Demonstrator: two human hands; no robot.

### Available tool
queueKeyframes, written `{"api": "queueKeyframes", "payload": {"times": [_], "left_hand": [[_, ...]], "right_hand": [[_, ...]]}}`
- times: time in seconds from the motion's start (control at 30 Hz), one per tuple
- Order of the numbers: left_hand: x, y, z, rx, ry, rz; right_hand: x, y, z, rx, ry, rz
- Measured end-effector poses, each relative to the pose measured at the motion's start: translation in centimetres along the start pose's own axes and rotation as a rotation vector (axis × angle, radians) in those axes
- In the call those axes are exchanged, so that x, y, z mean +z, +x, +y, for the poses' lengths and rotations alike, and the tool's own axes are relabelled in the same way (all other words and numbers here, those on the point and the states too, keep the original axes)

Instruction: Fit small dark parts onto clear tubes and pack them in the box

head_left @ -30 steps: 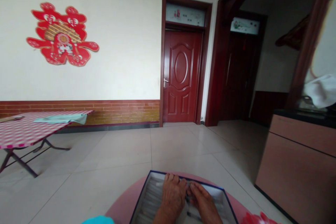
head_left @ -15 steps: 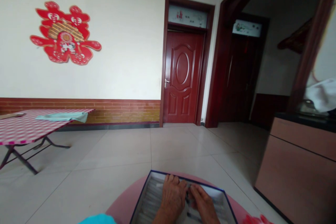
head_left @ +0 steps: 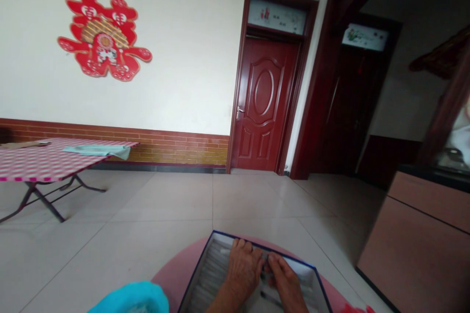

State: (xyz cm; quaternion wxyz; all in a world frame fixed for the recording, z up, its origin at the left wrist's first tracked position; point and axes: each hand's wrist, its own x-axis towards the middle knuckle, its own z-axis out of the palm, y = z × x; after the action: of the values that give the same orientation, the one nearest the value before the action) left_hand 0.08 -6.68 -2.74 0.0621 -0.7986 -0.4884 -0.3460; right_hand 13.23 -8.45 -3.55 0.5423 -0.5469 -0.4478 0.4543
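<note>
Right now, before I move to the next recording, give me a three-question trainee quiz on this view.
1. True or false: the left hand and right hand are both over the open box.
2. What colour is the door ahead? A white, B red, C green.
3. What pattern covers the table at left?

Key: 1 true; 2 B; 3 checked.

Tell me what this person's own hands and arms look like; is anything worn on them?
The left hand and right hand are bare: no gloves, rings or sleeves show, and the forearms are bare. A turquoise shape at the bottom edge may be clothing, but I cannot tell.
</note>
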Motion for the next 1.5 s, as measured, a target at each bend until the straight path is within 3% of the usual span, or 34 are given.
{"api": "queueKeyframes", "payload": {"times": [0.13,0.33,0.43,0.63,0.87,1.0,1.1,1.23,1.33,1.5], "left_hand": [[-0.1,0.0,0.0,-0.007,0.004,-0.006],[0.0,-0.1,0.0,0.001,-0.004,-0.026],[0.0,-0.2,0.0,0.004,0.0,-0.019],[0.1,-0.2,0.0,0.001,-0.003,-0.005],[0.9,-0.4,0.0,0.023,-0.026,0.063],[0.8,-0.2,-0.1,0.026,-0.028,0.082],[0.9,-0.2,-0.2,0.031,-0.03,0.082],[1.0,-0.2,-0.1,0.024,-0.027,0.087],[0.9,-0.2,-0.1,0.018,-0.02,0.091],[0.8,-0.3,-0.1,0.034,-0.001,0.082]], "right_hand": [[0.1,0.2,0.2,0.058,0.082,-0.007],[-0.1,0.2,0.4,-0.011,-0.096,-0.002],[0.0,0.0,-0.1,-0.027,-0.049,-0.001],[0.0,0.2,0.1,0.07,0.057,0.019],[-0.4,0.5,-0.1,-0.016,-0.049,0.009],[-0.3,0.7,-0.2,0.083,0.093,-0.008],[-0.4,0.7,0.1,0.14,0.079,-0.013],[-0.4,0.7,0.1,0.037,-0.07,0.007],[-0.4,0.8,0.0,-0.005,-0.03,-0.01],[-0.4,1.0,0.4,0.143,0.094,-0.036]]}}
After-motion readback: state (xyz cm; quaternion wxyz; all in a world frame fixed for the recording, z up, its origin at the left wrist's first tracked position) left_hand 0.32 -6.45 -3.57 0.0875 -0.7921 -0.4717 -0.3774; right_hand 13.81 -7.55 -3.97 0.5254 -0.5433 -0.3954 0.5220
